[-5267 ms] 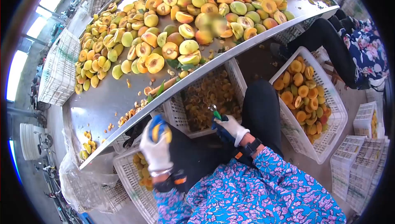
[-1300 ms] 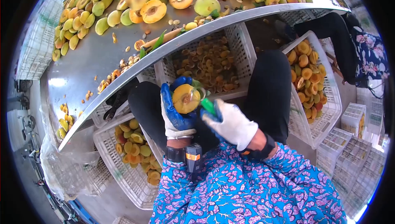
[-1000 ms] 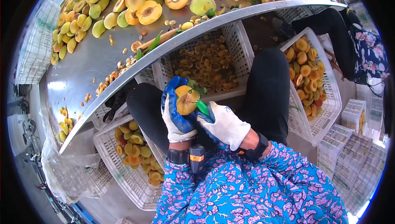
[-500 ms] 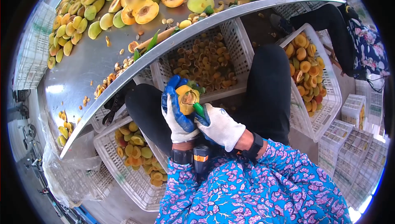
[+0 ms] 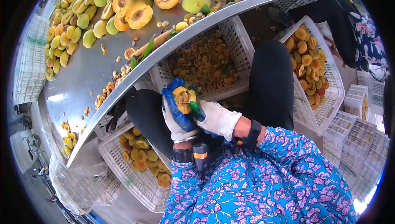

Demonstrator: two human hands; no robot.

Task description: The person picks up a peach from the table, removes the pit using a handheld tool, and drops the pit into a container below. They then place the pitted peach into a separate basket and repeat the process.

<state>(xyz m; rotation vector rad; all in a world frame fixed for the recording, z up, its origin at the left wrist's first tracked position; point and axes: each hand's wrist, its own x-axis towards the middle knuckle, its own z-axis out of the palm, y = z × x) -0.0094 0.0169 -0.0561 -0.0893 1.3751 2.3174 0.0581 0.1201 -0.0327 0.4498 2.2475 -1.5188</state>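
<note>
My left hand [image 5: 176,117], in a white glove with blue coating, is wrapped round a halved yellow fruit [image 5: 183,99] whose brown centre faces up. In my right hand [image 5: 217,119], gloved the same way, is a green-handled tool [image 5: 195,107]. Its tip meets the fruit near the centre and is too small to make out. Both hands are close together above my lap. Just beyond them, a white crate [image 5: 243,38] under the table holds many small brownish-yellow pieces.
A metal table [image 5: 119,47] carries piled fruit halves [image 5: 66,34] and loose pits. Crates of fruit halves stand at the left [image 5: 135,187] and right [image 5: 334,85] of my legs. Another person's dark-clad leg [image 5: 325,12] is at the upper right.
The right hand and green tool have shifted slightly up and left against the fruit. The whole view has also moved a little. Both hands keep their hold.
</note>
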